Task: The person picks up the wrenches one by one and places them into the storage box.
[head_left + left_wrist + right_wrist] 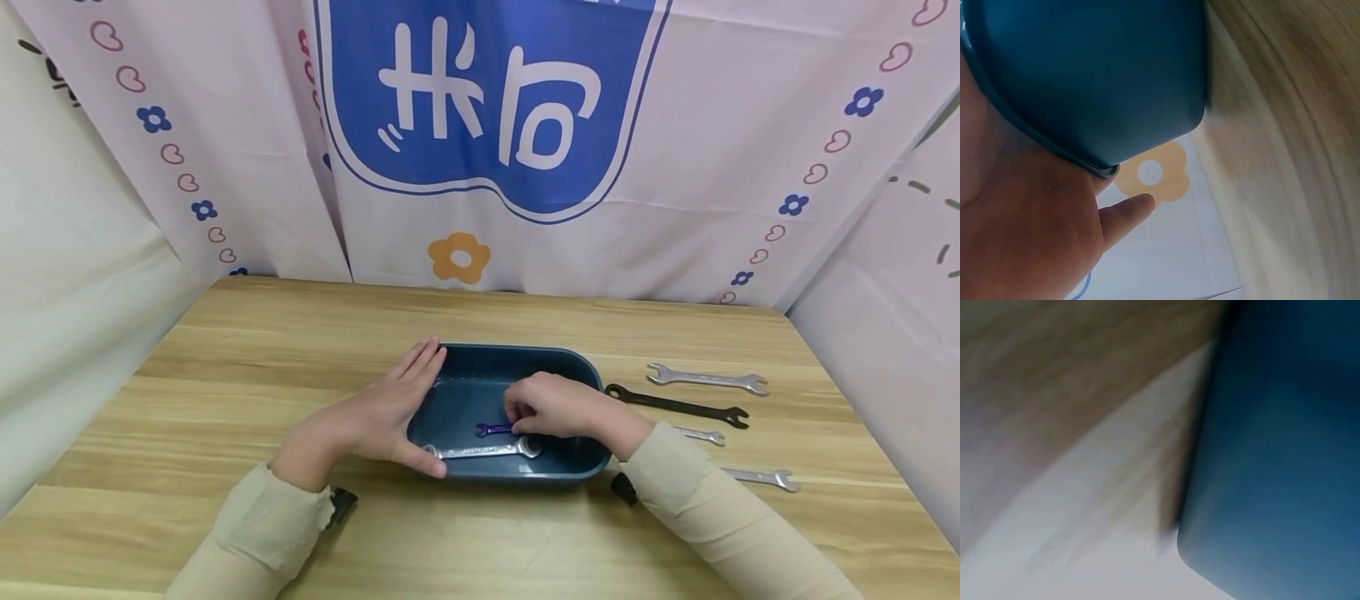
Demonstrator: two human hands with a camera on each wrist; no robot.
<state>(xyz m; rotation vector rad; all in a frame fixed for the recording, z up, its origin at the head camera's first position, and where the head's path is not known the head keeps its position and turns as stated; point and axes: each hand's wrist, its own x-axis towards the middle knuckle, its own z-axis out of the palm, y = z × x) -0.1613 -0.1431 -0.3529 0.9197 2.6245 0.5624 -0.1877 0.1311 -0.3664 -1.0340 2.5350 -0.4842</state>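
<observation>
A dark blue plastic bin [491, 362] stands on the table. My left hand [378, 417] rests against its left end, fingers straight along the far corner and thumb over the near rim. In the left wrist view, the palm lies beside the rim of the bin [1097, 75]. Inside the bin, my right hand [558, 404] pinches a small purple open-end wrench [491, 430] by one end, which the fingers hide. Close to it, along the bin's near side, lies a larger silver wrench [483, 451]. Only the bin's outer wall [1285, 462] shows in the right wrist view, blurred.
Right of the bin, a silver double open-end wrench [705, 380], a black combination wrench [678, 405], a small silver wrench [701, 435] and another silver wrench [761, 477] lie on the wooden table [480, 550]. My right forearm partly covers the last two. A printed curtain [600, 250] hangs behind.
</observation>
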